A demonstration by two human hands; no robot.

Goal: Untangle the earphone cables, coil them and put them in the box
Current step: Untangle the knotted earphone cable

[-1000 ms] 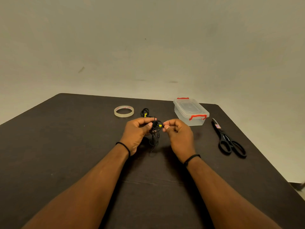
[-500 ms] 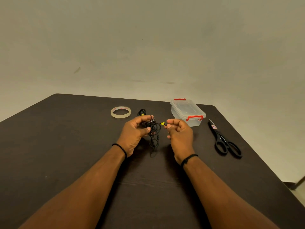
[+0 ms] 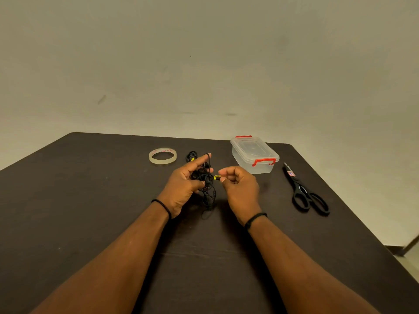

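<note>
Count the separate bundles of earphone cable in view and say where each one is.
2. One tangled bundle hangs from the left hand; a coiled bundle lies on the table beside the tape roll.

A dark table by a plain wall

The big brown table [image 3: 90, 211] has round corners. Behind it is a plain, pale wall [image 3: 204, 64] with a few small marks. A bit of light floor [image 3: 410, 264] shows at the right.

left hand [image 3: 184, 185]: fingers curled, gripping | right hand [image 3: 240, 186]: pinching
</note>
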